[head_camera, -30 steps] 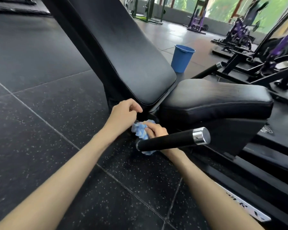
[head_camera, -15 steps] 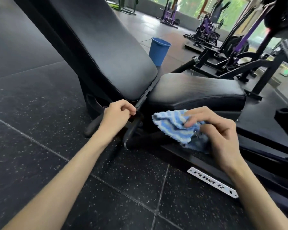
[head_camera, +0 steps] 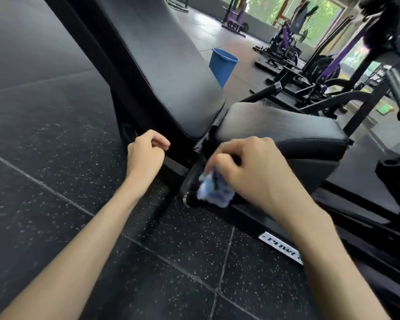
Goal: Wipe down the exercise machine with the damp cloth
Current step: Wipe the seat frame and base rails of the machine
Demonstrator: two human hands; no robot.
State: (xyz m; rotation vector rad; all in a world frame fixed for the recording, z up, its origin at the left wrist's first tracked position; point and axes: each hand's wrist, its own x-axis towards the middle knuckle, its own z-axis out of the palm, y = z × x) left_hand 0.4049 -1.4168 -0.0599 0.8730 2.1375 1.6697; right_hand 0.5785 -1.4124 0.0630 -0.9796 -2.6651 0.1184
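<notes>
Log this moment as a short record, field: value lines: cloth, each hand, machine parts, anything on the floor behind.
cloth: blue striped cloth, bunched on the handle end
right hand: right hand grips the cloth
left hand: left hand, fingers curled, beside the frame under the backrest; holds nothing visible
machine: tilted black backrest, flat seat pad
handle: black handle, partly covered
behind: blue bucket on the floor

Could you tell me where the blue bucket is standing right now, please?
In the head view the blue bucket stands on the floor upper centre, beyond the machine's backrest pad, which hides its lower left edge, and further away than the seat pad.
</notes>
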